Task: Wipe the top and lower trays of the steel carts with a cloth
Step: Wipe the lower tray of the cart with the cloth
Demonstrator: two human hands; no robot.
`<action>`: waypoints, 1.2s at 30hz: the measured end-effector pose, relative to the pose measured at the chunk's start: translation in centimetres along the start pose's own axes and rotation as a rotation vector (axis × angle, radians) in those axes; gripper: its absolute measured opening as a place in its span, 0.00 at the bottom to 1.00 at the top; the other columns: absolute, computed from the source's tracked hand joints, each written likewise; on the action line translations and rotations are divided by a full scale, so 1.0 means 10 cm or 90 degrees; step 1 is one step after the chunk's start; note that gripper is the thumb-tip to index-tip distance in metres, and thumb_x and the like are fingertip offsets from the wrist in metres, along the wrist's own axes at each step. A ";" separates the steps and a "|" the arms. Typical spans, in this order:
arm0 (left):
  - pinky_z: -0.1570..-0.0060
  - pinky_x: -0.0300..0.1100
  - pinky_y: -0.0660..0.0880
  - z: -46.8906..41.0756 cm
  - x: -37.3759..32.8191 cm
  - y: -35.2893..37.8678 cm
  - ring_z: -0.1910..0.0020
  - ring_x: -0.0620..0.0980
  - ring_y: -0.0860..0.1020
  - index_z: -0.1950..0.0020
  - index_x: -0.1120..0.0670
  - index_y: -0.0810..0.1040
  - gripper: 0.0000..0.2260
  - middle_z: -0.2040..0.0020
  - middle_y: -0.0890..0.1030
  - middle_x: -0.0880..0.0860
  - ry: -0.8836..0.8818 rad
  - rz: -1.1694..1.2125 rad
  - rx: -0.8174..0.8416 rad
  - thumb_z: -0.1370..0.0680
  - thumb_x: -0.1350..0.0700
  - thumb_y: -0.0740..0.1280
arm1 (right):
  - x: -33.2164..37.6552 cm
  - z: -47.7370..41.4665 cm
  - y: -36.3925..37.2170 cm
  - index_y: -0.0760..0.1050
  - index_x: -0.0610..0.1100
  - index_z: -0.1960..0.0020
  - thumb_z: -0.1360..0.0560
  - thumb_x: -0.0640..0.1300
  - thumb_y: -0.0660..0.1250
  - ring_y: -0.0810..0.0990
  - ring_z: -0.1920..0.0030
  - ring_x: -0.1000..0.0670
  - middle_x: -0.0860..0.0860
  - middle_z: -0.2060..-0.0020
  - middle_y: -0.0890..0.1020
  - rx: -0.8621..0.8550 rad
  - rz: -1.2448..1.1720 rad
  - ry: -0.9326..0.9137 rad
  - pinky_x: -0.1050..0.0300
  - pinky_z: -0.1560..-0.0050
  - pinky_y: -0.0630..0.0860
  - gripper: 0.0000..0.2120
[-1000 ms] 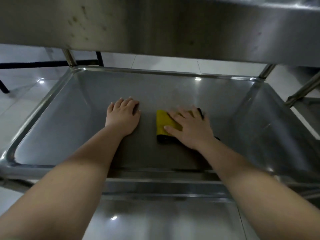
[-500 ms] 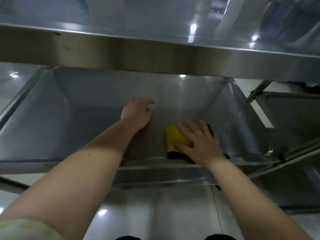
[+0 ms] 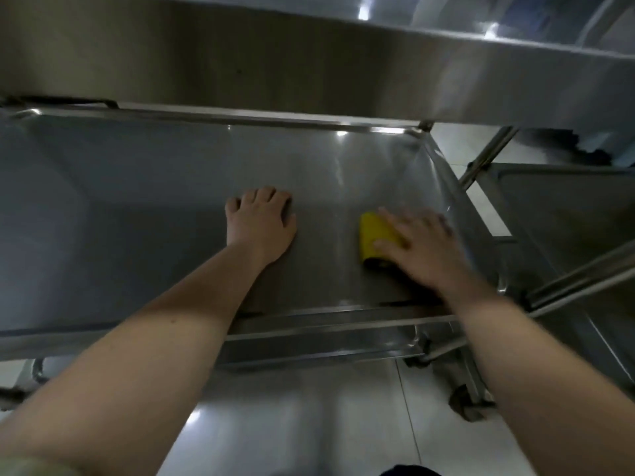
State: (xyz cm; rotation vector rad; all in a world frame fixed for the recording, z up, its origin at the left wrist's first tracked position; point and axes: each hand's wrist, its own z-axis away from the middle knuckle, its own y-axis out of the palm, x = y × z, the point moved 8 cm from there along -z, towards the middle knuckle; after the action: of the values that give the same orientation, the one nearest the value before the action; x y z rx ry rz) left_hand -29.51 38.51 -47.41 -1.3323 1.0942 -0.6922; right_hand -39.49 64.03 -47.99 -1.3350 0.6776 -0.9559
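Cloth (image 3: 372, 234) lay in the lower tray (image 3: 137, 207), pressed under the right hand (image 3: 423, 250), fingers (image 3: 395, 221) spread flat. Left hand (image 3: 261, 225) rested flat nearby, fingers relaxed

The cloth (image 3: 372, 235) is yellow with a dark underside and folded small. It lies flat on the floor of the lower tray (image 3: 137, 218), under the spread fingers (image 3: 412, 219) of the right hand (image 3: 424, 250), its left edge showing past them. The tray is a deep, dull steel basin, and its right wall rises just beyond those fingertips. The top tray (image 3: 240, 63) runs overhead, a broad steel band.
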 end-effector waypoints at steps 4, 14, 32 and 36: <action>0.32 0.55 0.59 -0.01 -0.10 0.03 0.30 0.55 0.65 0.28 0.46 0.68 0.19 0.29 0.69 0.51 0.001 0.001 -0.014 0.18 0.44 0.55 | -0.51 -0.48 -0.18 0.50 0.65 0.23 0.25 0.72 0.47 0.48 0.23 0.37 0.55 0.20 0.51 -0.054 -0.010 0.272 0.26 0.30 0.46 0.32; 0.32 0.55 0.59 -0.02 0.02 0.03 0.29 0.53 0.65 0.31 0.43 0.69 0.18 0.29 0.69 0.49 -0.002 0.021 -0.047 0.20 0.43 0.59 | -0.12 -1.37 -0.29 0.54 0.62 0.22 0.23 0.71 0.50 0.48 0.22 0.40 0.53 0.20 0.54 -0.052 -0.039 0.007 0.36 0.24 0.44 0.32; 0.33 0.54 0.59 -0.03 -0.13 0.06 0.31 0.52 0.65 0.32 0.45 0.71 0.17 0.30 0.70 0.48 0.004 0.027 -0.065 0.20 0.44 0.59 | -0.75 -1.65 -0.36 0.54 0.61 0.23 0.28 0.76 0.42 0.50 0.23 0.35 0.50 0.21 0.55 -0.097 -0.048 0.166 0.28 0.28 0.48 0.38; 0.35 0.54 0.60 -0.04 -0.14 0.04 0.31 0.53 0.66 0.32 0.46 0.71 0.17 0.31 0.70 0.49 -0.002 0.018 -0.062 0.19 0.45 0.58 | 0.24 -1.24 -0.17 0.52 0.60 0.22 0.24 0.72 0.43 0.52 0.23 0.35 0.50 0.21 0.54 -0.090 -0.024 0.051 0.28 0.28 0.47 0.34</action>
State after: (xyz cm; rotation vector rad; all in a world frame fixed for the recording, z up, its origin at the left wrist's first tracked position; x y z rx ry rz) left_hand -30.44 39.71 -47.47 -1.3976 1.1548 -0.6219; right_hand -49.36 55.94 -47.81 -1.4434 0.7954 -1.0113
